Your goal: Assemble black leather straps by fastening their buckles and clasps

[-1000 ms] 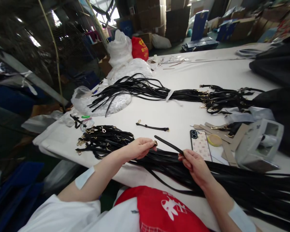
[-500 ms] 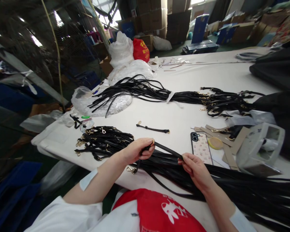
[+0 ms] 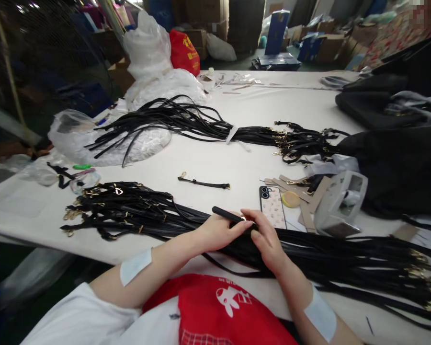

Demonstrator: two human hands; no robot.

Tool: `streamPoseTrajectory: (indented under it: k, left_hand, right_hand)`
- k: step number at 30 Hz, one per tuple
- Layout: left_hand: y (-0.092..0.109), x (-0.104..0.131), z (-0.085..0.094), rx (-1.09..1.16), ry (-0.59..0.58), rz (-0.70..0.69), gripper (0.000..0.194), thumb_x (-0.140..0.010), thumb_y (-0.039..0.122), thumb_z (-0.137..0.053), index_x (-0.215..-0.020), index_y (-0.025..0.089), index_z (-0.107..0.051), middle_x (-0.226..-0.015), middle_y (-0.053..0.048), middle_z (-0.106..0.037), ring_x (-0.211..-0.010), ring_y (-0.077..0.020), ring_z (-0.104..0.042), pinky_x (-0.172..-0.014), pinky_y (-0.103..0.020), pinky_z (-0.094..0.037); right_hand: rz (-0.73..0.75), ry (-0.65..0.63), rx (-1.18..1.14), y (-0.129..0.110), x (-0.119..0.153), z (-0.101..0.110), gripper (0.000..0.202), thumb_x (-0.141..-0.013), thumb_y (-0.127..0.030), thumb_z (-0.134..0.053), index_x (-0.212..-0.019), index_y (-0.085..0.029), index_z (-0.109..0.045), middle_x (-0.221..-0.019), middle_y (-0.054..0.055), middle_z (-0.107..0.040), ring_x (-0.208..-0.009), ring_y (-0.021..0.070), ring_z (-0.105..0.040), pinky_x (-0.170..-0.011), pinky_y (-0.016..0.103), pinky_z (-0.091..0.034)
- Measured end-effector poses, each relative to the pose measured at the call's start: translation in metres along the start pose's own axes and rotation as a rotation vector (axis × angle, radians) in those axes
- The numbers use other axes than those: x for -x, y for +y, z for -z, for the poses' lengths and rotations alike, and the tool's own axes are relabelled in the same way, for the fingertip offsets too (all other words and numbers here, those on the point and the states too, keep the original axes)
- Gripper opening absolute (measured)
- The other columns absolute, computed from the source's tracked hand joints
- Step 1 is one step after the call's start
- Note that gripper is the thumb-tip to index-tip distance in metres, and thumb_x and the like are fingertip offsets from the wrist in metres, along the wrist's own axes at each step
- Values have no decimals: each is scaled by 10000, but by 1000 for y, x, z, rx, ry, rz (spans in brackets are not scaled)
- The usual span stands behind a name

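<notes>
A black strap point(image 3: 225, 213) runs between my two hands, its rounded end sticking out to the upper left. My left hand point(image 3: 219, 232) is closed on it, thumb pointing right. Close against it, my right hand point(image 3: 266, 238) pinches the strap near a small shiny fitting. Beneath both hands lies a long bundle of black straps point(image 3: 326, 251); gold clasps show at its left and right parts. A short black strap with gold hardware point(image 3: 208, 184) lies by itself beyond my hands.
A tied bundle of black straps point(image 3: 251, 134) lies farther back. To the right are a phone point(image 3: 273, 206), a tape roll point(image 3: 290, 199), cardboard strips and a grey-white dispenser point(image 3: 341, 206). Plastic wrap point(image 3: 147, 148) and a red bag point(image 3: 185, 51) are at the back left.
My hands have come together; the strap stretched between them now has its end pointing up-left over my left hand. The view has shifted, so the table items appear farther left.
</notes>
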State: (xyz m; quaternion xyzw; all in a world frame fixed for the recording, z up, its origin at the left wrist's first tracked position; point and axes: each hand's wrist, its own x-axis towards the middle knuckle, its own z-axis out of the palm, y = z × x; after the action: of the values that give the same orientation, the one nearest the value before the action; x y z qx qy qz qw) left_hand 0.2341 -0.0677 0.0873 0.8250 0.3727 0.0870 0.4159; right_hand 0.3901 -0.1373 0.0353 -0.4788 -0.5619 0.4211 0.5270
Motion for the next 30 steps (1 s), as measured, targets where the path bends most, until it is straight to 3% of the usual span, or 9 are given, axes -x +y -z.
streamPoseTrajectory:
  k: [3, 5, 7, 12, 14, 17, 21, 25, 30]
  left_hand:
    - [3, -10, -15, -105, 17, -5, 314, -934, 397, -456, -838, 168, -650, -773, -63, -670, -695, -195, -602, -653, -289, -441]
    - [4, -14, -23, -172, -43, -40, 286, -918, 366, -469, -869, 160, -662, -767, -89, -676, -647, -215, -605, -605, -302, -425]
    - [4, -16, -26, -223, -104, -71, 235, -892, 326, -499, -888, 164, -669, -771, -96, -684, -624, -225, -607, -584, -306, -415]
    - [7, -21, -22, -142, -105, -7, 219, -865, 267, -497, -756, 169, -660, -687, -77, -666, -578, -202, -584, -552, -288, -406]
    - [8, -21, -22, -146, -108, -29, 191, -836, 235, -509, -735, 160, -652, -693, -85, -666, -592, -205, -583, -555, -289, -408]
    - [10, -20, -19, -115, -73, -78, 153, -821, 236, -513, -810, 159, -644, -767, -85, -676, -641, -206, -581, -583, -291, -408]
    - [10, -21, -7, -4, -89, -84, 134, -817, 214, -483, -700, 185, -543, -660, -11, -593, -589, -154, -496, -558, -262, -352]
    - [6, -25, 2, 71, -125, -75, 251, -876, 234, -423, -634, 188, -471, -577, 21, -507, -552, -128, -435, -535, -246, -315]
    - [0, -25, 1, 62, -91, -79, 257, -887, 286, -447, -649, 190, -449, -590, 29, -487, -560, -123, -419, -544, -250, -306]
  right_hand:
    - [139, 102, 231, -4, 3, 2, 423, -895, -415, -574, -1270, -219, -582, -1260, 118, -581, -1172, 271, -532, -1031, 458, -405]
    - [117, 182, 288, -5, 4, 5, 270, -956, -317, -479, -1132, -226, -662, -1170, 107, -612, -1116, 243, -567, -1001, 435, -432]
    - [83, 198, 264, -7, 5, 8, 285, -979, -287, -426, -991, -226, -704, -1082, 97, -635, -1043, 227, -599, -952, 410, -467]
    - [150, -30, 189, -19, 7, 8, 456, -912, -424, -521, -1319, -223, -558, -1340, 127, -542, -1236, 302, -501, -1049, 485, -401]
    - [171, -50, 226, -19, 7, 5, 513, -885, -388, -578, -1366, -222, -516, -1381, 128, -516, -1265, 308, -479, -1070, 489, -379]
    - [123, 189, 152, -12, 5, 3, 280, -976, -298, -437, -1130, -247, -666, -1194, 88, -638, -1145, 249, -569, -1022, 446, -414]
    - [29, 610, -71, -2, 2, 6, 346, -1000, -383, -394, -901, -216, -680, -973, 65, -660, -950, 210, -615, -911, 395, -461]
    - [-101, 675, -218, -6, 0, 7, 358, -963, -489, -441, -896, -198, -639, -803, 53, -649, -701, 178, -617, -694, 328, -496]
    - [-89, 753, -252, -15, -2, 13, 350, -960, -506, -435, -879, -214, -609, -753, 33, -657, -571, 153, -595, -599, 304, -480]
